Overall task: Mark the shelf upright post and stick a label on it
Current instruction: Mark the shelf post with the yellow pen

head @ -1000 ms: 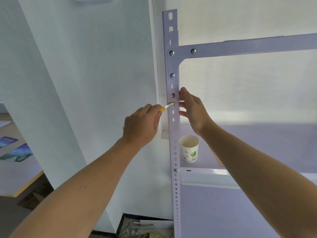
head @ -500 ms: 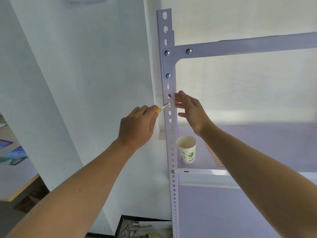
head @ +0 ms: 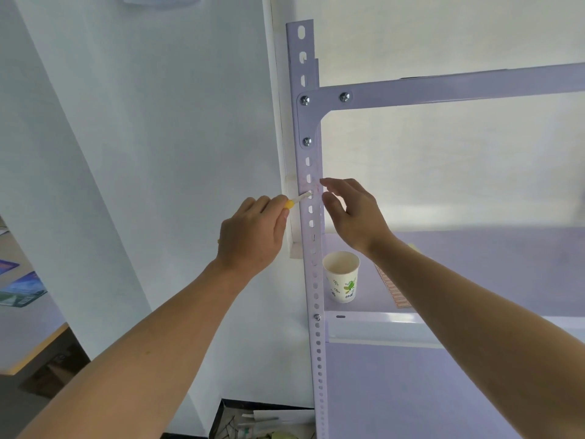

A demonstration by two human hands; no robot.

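The white perforated shelf upright post (head: 311,242) runs top to bottom through the middle of the view. My left hand (head: 253,232) is closed around a yellow marker (head: 296,200), whose white tip touches the post's front face beside a slot. A faint pinkish patch (head: 311,186) shows on the post just above the tip. My right hand (head: 351,210) hovers just right of the post with fingers apart, fingertips at the post's right edge, holding nothing that I can see.
A paper cup (head: 341,275) stands on the shelf board (head: 474,264) right of the post. The top crossbar (head: 443,90) is bolted above. A strip of labels (head: 392,286) lies on the shelf behind my right forearm. A box of clutter (head: 262,423) sits on the floor below.
My right hand has drawn slightly off the post and its fingers have spread. The marker tip stays at the same slot. My head has shifted a little.
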